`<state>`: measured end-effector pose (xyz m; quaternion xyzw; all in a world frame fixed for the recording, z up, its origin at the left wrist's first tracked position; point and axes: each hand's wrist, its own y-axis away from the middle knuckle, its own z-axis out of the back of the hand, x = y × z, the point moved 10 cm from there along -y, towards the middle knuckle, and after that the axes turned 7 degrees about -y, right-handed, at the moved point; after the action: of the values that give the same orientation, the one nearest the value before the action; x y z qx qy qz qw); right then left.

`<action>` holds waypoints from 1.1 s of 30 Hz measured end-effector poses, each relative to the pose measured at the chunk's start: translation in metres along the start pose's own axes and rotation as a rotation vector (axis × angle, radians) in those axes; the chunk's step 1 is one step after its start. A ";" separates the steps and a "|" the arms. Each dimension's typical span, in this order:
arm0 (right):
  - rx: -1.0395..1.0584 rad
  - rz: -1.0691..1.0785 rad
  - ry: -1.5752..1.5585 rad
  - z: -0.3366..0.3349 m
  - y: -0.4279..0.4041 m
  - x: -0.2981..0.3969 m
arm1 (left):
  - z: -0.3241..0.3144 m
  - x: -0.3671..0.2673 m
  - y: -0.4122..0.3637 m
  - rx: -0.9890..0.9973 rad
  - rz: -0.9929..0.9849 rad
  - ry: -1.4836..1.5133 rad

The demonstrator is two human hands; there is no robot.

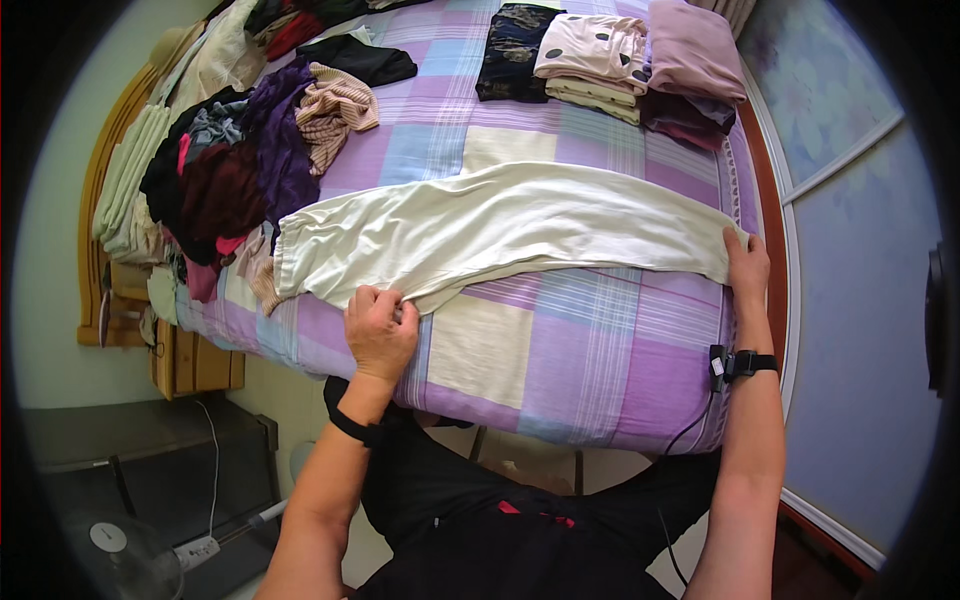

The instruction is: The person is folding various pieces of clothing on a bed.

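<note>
A pair of cream-coloured trousers (495, 225), folded lengthwise, lies stretched across the bed from left to right, its gathered waistband at the left. My left hand (381, 330) pinches its near edge, close to the crotch. At the far right end my right hand (746, 262) grips the leg hem beside the bed's edge. Some wrinkles run through the cloth near the waistband. A plaid bedspread (480, 352) in purple, blue and cream lies under it.
Piled loose clothes (225, 172) touch the waistband end on the left. Folded clothes (592, 52) stand in stacks at the back right. A wooden headboard (112, 187) is at the left, sliding doors (862, 262) at the right. A cable (682, 435) hangs from my right wrist.
</note>
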<state>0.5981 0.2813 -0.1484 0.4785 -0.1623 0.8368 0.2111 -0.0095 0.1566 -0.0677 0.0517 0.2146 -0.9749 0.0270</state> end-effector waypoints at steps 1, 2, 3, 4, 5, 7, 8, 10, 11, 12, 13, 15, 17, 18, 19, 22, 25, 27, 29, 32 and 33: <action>-0.005 -0.006 -0.014 -0.001 0.000 0.000 | 0.005 0.003 -0.002 -0.015 -0.020 0.018; -0.007 -0.009 -0.014 -0.002 -0.001 0.001 | 0.009 0.002 -0.004 -0.030 -0.040 0.035; 0.016 -0.030 -0.034 -0.007 -0.002 0.003 | 0.014 0.001 -0.006 -0.025 -0.040 0.033; 0.036 -0.051 -0.052 -0.008 -0.003 0.001 | 0.020 -0.001 -0.010 -0.013 -0.017 0.073; 0.037 -0.054 -0.050 -0.007 -0.002 0.000 | 0.027 -0.002 -0.014 0.000 0.007 0.112; 0.023 -0.066 -0.158 -0.005 -0.006 -0.003 | 0.039 -0.011 -0.022 0.009 0.031 0.131; 0.025 -0.067 -0.159 -0.004 -0.008 -0.004 | 0.035 -0.008 -0.022 0.072 0.084 0.103; 0.046 -0.083 -0.181 -0.003 -0.015 -0.008 | 0.033 -0.003 -0.023 0.137 0.136 0.074; 0.047 -0.085 -0.180 -0.002 -0.020 -0.008 | 0.032 0.004 -0.023 0.174 0.175 0.072; 0.075 -0.115 -0.260 -0.004 -0.026 -0.011 | 0.031 0.010 -0.022 0.211 0.215 0.069; 0.102 -0.145 -0.338 -0.006 -0.031 -0.014 | 0.032 0.013 -0.021 0.215 0.216 0.069; 0.132 -0.155 -0.364 -0.006 -0.041 -0.014 | 0.028 0.017 -0.020 0.275 0.216 0.126; 0.141 -0.113 -0.357 -0.002 -0.050 -0.009 | 0.024 0.019 -0.013 0.334 0.259 0.173; 0.147 -0.113 -0.360 -0.003 -0.050 -0.004 | 0.019 0.022 -0.006 0.398 0.305 0.212; 0.140 -0.092 -0.336 0.001 -0.050 0.003 | 0.024 0.022 -0.004 0.396 0.309 0.207; 0.124 -0.060 -0.286 0.025 -0.058 0.007 | 0.041 0.011 0.001 0.474 0.380 0.245; 0.134 -0.052 -0.239 0.050 -0.065 -0.007 | 0.048 -0.017 0.013 0.557 0.300 0.222; 0.175 -0.064 -0.181 0.059 -0.063 -0.025 | 0.033 -0.035 0.037 0.655 0.168 0.147; 0.186 -0.011 -0.047 0.074 -0.068 -0.053 | 0.019 -0.056 0.054 0.711 0.057 0.164; 0.153 -0.111 -0.147 0.084 -0.059 -0.095 | 0.005 -0.071 0.077 0.761 0.039 0.216; 0.149 -0.110 -0.142 0.086 -0.055 -0.105 | 0.002 -0.076 0.080 0.765 0.032 0.248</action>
<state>0.7366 0.2668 -0.1936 0.5593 -0.0877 0.7975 0.2084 0.0713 0.0857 -0.0903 0.1787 -0.1628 -0.9703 -0.0053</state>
